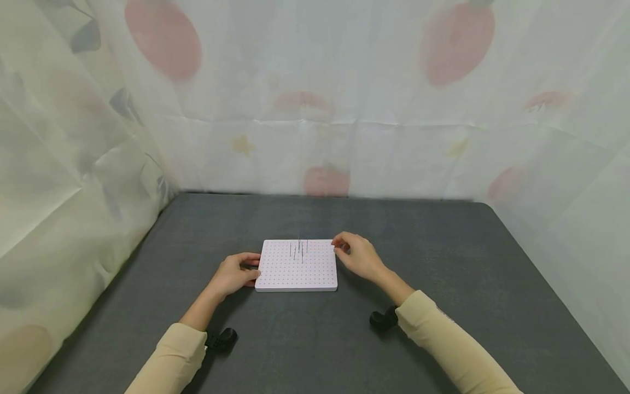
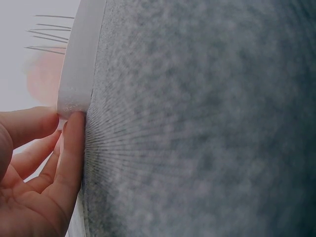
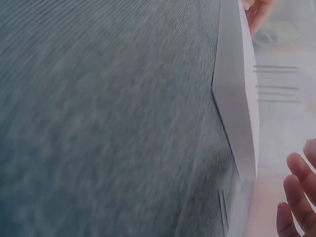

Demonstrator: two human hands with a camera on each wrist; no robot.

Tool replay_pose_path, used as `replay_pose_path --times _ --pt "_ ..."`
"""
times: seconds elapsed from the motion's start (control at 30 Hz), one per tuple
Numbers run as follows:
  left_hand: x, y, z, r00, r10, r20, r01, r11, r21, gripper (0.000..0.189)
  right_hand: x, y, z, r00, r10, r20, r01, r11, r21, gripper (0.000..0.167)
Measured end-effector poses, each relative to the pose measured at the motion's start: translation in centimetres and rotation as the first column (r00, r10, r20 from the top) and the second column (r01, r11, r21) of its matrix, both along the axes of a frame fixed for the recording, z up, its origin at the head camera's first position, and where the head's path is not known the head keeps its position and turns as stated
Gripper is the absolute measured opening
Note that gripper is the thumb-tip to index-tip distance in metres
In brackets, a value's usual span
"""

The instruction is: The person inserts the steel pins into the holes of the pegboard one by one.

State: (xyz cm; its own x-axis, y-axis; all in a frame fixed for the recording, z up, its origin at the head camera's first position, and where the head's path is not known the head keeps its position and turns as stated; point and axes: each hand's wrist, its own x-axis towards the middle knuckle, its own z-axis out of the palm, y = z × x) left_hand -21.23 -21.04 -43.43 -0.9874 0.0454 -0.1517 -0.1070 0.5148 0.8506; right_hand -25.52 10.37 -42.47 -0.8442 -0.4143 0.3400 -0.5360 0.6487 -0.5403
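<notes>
A white board with rows of small holes [image 1: 295, 276] lies on the dark table. Several thin metal pins [image 1: 302, 253] stand upright in its far half; they also show in the left wrist view as pins [image 2: 52, 30]. My left hand [image 1: 235, 274] holds the board's left edge, thumb at the upper rim and fingertips against the side. My right hand [image 1: 360, 256] hovers by the far right corner, fingers loosely bent. In the right wrist view its fingers [image 3: 296, 197] are apart from the board, and I see nothing between them.
The dark grey table [image 1: 418, 350] extends around the board on all sides. A light fabric curtain [image 1: 384, 153] with pale red fruit prints hangs behind the table and along its sides. Black straps with a camera [image 1: 223, 340] sit at the wrists.
</notes>
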Motion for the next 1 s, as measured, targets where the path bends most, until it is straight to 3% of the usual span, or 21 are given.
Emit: replay_pose_path --times 0.57,1.0 --pt "-0.1 -0.2 -0.3 1.000 -0.004 -0.018 0.004 1.000 -0.008 0.045 -0.4 3.6 -0.8 0.990 -0.134 0.047 0.133 0.991 0.022 0.011" --pt "-0.1 -0.2 -0.4 1.000 -0.016 -0.025 0.015 1.000 -0.005 0.045 0.0 5.3 -1.5 0.980 -0.170 0.103 0.160 0.982 0.100 0.012"
